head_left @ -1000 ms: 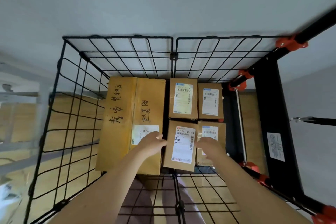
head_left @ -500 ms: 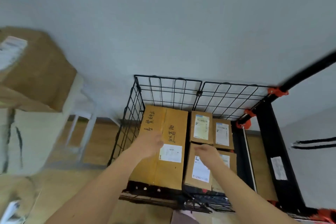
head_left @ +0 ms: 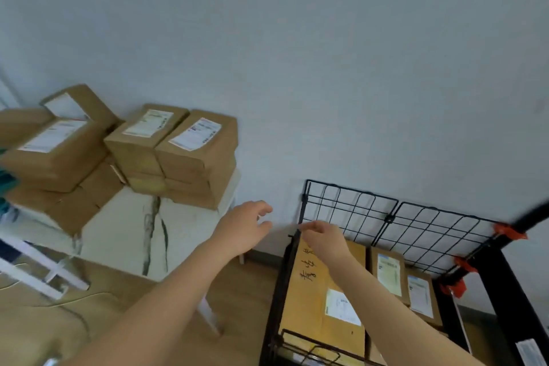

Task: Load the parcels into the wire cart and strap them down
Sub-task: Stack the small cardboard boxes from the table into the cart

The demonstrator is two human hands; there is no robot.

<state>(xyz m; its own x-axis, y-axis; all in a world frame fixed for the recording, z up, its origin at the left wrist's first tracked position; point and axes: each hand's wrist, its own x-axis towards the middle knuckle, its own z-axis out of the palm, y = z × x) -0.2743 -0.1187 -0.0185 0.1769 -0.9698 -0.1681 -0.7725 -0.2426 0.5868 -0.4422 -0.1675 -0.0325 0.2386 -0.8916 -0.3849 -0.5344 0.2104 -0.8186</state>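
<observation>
The black wire cart [head_left: 386,218] stands at the lower right against the wall. Inside lie a large brown parcel with handwriting [head_left: 312,300] and smaller labelled parcels [head_left: 389,273] beside it. More brown labelled parcels [head_left: 184,154] are stacked on a white marble-pattern table [head_left: 133,235] at the left. My left hand [head_left: 243,229] is stretched toward the table, fingers apart, holding nothing. My right hand [head_left: 323,239] hovers over the cart's left rim, fingers loosely spread and empty.
A further pile of parcels [head_left: 56,151] fills the table's left part. The cart's black frame with orange clips [head_left: 457,285] rises at the right. Wooden floor [head_left: 243,291] lies between table and cart. A pale wall is behind everything.
Both hands have lifted off the parcels in the cart. My view and arms have swung left toward the table, bringing its stacked parcels into sight.
</observation>
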